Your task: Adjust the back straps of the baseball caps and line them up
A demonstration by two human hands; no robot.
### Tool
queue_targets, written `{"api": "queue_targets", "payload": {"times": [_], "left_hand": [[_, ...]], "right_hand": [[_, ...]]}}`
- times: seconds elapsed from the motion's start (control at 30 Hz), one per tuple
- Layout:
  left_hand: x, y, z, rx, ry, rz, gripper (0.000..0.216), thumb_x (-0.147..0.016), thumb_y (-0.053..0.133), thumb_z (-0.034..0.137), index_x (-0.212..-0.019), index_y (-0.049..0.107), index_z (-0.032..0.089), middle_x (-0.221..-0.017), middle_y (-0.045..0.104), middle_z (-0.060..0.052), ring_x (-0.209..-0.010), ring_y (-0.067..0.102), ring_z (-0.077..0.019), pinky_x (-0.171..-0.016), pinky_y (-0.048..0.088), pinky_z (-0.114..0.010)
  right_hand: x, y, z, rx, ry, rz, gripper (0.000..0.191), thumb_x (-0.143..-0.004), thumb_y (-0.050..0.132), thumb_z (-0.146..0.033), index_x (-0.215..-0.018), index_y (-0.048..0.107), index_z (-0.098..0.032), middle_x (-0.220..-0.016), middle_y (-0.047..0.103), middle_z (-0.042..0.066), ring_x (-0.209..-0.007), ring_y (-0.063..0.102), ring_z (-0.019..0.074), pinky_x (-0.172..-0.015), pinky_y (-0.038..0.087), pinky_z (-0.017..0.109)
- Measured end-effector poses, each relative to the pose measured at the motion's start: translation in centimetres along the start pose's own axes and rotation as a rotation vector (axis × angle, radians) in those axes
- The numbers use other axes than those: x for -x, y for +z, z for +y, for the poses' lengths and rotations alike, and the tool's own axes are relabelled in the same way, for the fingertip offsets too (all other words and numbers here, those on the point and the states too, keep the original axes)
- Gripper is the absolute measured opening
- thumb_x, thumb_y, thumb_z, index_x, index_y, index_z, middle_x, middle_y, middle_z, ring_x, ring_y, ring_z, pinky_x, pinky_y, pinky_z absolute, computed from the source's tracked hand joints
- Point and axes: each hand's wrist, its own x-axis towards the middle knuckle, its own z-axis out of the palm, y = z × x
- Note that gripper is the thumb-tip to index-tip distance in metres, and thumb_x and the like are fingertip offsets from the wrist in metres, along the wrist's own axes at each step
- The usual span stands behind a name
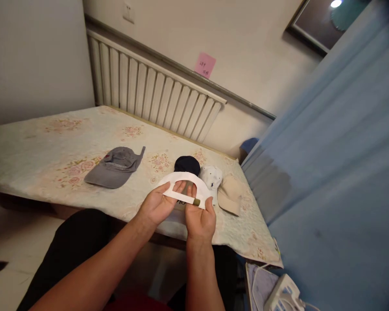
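Both my hands hold a white baseball cap [181, 176] above the near edge of the bed, its strap and arched back opening turned toward me. My left hand [157, 205] grips the left side of the opening, thumb on top. On the right side, near the brass-coloured buckle, my right hand [201, 218] grips the cap with its fingers inside the opening. Just beyond the held cap lie a black cap [187, 163], a white cap with a small dark emblem [211, 176] and a beige cap [231, 192]. A grey cap [116, 166] rests apart at the left.
The caps lie on a bed with a floral cover [68, 142]. A white radiator [149, 84] stands along the wall behind it. A blue curtain [330, 155] hangs at the right. A white power strip [284, 293] with cables sits at the lower right.
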Motion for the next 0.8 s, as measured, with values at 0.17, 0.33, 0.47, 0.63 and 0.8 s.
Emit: {"api": "queue_targets", "payload": {"times": [0.17, 0.33, 0.47, 0.63, 0.8], "left_hand": [[-0.1, -0.2, 0.5, 0.019, 0.017, -0.025, 0.042, -0.095, 0.032, 0.015, -0.135, 0.040, 0.006, -0.106, 0.068, -0.020, -0.095, 0.069, -0.0244, -0.089, 0.057, -0.038], [0.1, 0.0, -0.1, 0.000, 0.042, -0.088, 0.043, -0.095, 0.034, 0.018, -0.137, 0.039, 0.008, -0.115, 0.065, -0.022, -0.102, 0.066, -0.0268, -0.091, 0.055, -0.040], [0.5, 0.4, -0.8, -0.013, 0.043, -0.094, 0.047, -0.095, 0.035, 0.017, -0.139, 0.035, 0.002, -0.114, 0.066, -0.023, -0.107, 0.064, -0.0276, -0.093, 0.054, -0.038], [0.5, 0.4, -1.1, -0.046, 0.009, -0.067, 0.048, -0.096, 0.033, 0.016, -0.142, 0.031, 0.004, -0.117, 0.064, -0.024, -0.107, 0.064, -0.0259, -0.093, 0.054, -0.035], [0.2, 0.3, -0.5, -0.052, 0.032, -0.005, 0.047, -0.096, 0.031, 0.013, -0.142, 0.031, 0.006, -0.118, 0.063, -0.023, -0.103, 0.066, -0.0249, -0.091, 0.055, -0.036]], "right_hand": [[0.2, 0.3, 0.5, 0.008, -0.013, -0.021, 0.037, -0.093, 0.040, -0.037, -0.118, 0.056, -0.015, -0.127, 0.060, 0.011, -0.127, 0.049, 0.0215, -0.112, 0.031, 0.053], [0.5, 1.0, 1.1, 0.030, -0.011, -0.078, 0.039, -0.092, 0.042, -0.037, -0.120, 0.055, -0.013, -0.128, 0.059, 0.014, -0.126, 0.050, 0.0216, -0.113, 0.030, 0.050], [0.5, 1.2, 1.6, 0.026, 0.010, -0.106, 0.036, -0.092, 0.043, -0.033, -0.114, 0.058, -0.010, -0.122, 0.064, 0.014, -0.125, 0.052, 0.0200, -0.115, 0.026, 0.046], [0.2, 0.7, 1.6, 0.019, 0.032, -0.105, 0.038, -0.092, 0.042, -0.033, -0.117, 0.057, -0.009, -0.123, 0.062, 0.015, -0.126, 0.050, 0.0193, -0.116, 0.026, 0.044], [-0.2, 0.4, 1.0, -0.015, 0.009, -0.035, 0.039, -0.094, 0.038, -0.033, -0.122, 0.053, -0.011, -0.121, 0.064, 0.013, -0.122, 0.054, 0.0201, -0.113, 0.032, 0.047]]}}
